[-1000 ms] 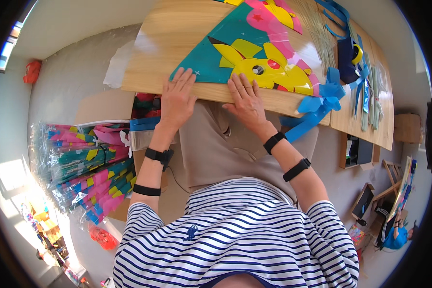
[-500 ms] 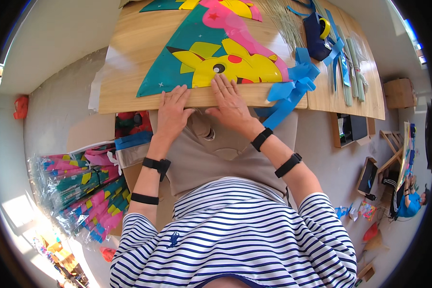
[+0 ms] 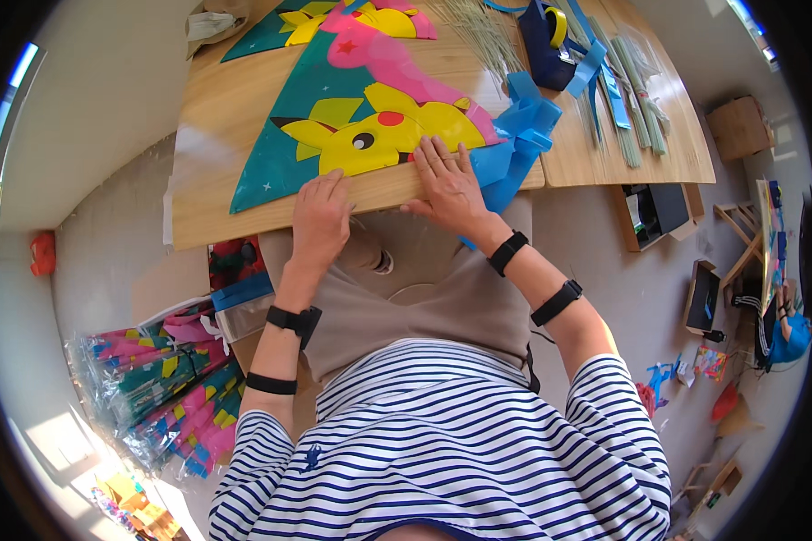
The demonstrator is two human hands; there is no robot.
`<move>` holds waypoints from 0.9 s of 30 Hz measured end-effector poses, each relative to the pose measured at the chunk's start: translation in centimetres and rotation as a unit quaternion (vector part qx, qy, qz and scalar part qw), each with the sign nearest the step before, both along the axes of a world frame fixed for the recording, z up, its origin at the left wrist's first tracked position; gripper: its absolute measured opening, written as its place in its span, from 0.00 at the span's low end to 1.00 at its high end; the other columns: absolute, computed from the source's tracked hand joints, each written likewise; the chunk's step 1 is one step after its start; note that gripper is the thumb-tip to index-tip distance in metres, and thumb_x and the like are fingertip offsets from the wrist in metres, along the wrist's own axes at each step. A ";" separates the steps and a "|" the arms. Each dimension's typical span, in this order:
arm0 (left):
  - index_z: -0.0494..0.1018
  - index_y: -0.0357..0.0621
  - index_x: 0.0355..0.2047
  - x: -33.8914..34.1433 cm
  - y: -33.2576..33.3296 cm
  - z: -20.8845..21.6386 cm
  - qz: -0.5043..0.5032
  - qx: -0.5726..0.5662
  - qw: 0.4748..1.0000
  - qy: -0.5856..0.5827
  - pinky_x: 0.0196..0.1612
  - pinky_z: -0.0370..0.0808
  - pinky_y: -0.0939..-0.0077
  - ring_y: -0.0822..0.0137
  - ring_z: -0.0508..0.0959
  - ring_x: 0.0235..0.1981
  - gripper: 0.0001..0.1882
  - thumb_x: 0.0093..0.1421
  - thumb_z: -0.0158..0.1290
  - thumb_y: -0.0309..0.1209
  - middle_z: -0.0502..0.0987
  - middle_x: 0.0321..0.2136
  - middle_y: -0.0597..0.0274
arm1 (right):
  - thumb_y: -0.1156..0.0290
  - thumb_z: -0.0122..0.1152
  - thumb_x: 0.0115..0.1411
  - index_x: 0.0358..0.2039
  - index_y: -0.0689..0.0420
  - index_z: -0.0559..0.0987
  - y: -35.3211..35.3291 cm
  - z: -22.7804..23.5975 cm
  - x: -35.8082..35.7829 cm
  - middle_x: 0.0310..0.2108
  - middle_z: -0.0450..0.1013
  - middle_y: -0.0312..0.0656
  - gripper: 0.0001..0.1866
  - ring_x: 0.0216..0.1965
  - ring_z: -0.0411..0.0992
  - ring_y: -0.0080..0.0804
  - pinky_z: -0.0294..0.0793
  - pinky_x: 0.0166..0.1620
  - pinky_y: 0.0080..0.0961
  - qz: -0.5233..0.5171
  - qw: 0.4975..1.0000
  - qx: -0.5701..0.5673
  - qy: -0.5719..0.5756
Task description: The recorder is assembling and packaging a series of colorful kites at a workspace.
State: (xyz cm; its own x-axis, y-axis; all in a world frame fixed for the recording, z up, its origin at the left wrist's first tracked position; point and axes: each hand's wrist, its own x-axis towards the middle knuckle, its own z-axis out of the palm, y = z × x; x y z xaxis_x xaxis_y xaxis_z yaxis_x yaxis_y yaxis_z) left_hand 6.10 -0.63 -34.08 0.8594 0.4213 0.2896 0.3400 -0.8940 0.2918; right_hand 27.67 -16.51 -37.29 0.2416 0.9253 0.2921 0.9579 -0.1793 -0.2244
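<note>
A triangular, thin kite sail (image 3: 275, 171) lies on the wooden table (image 3: 209, 194), teal and pink with a yellow cartoon animal printed on it. At its near edge, my left hand (image 3: 320, 219) has its fingers bent and drawn together on the edge. My right hand (image 3: 451, 191) rests flat farther along the same edge, fingers stretched over the yellow print, thumb apart. Blue ribbon-like streamers (image 3: 521, 124) lie bunched at the kite's right corner and hang over the table edge.
Behind lies another similar kite sail (image 3: 260, 41). A dark blue tape dispenser (image 3: 547, 65) with yellow tape stands at the back right, beside bundled thin rods (image 3: 642, 101). Bagged, rolled kites (image 3: 158, 379) sit low on the left. Another person (image 3: 788, 338) is at far right.
My left hand's fingers have gone from spread to bent together at the edge. My right hand still lies flat but sits farther right along the print. The whole view has shifted slightly.
</note>
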 end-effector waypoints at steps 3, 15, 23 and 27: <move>0.76 0.40 0.52 3.6 -0.3 -0.7 -0.022 0.025 0.999 -0.027 0.57 0.73 0.59 0.51 0.75 0.56 0.24 0.55 0.63 0.29 0.77 0.54 0.53 | 0.39 0.68 0.53 0.69 0.65 0.65 -0.1 0.0 0.2 0.72 0.58 0.55 0.53 0.75 0.52 0.50 0.44 0.73 0.63 0.004 1.000 0.003 0.019; 0.74 0.46 0.32 5.9 0.2 -2.1 -0.016 0.155 0.987 -0.028 0.37 0.80 0.66 0.58 0.78 0.37 0.07 0.51 0.59 0.26 0.75 0.33 0.62 | 0.54 0.67 0.60 0.58 0.51 0.77 -13.2 2.8 11.8 0.70 0.63 0.42 0.27 0.74 0.54 0.43 0.41 0.75 0.60 -0.070 0.985 -0.102 -0.123; 0.70 0.47 0.27 6.5 1.1 -2.4 -0.025 0.261 0.965 -0.006 0.32 0.78 0.69 0.60 0.77 0.33 0.06 0.49 0.56 0.25 0.71 0.29 0.61 | 0.65 0.69 0.58 0.41 0.58 0.83 -17.0 6.7 17.0 0.69 0.63 0.50 0.13 0.73 0.55 0.52 0.49 0.69 0.70 -0.409 0.896 -0.034 -0.166; 0.71 0.45 0.29 6.5 1.7 -2.2 -0.032 0.245 0.969 -0.004 0.33 0.78 0.68 0.59 0.77 0.33 0.07 0.50 0.56 0.24 0.73 0.31 0.59 | 0.65 0.68 0.58 0.37 0.56 0.83 -13.7 8.5 12.4 0.63 0.70 0.51 0.10 0.65 0.65 0.52 0.62 0.65 0.59 -0.312 0.926 0.088 -0.194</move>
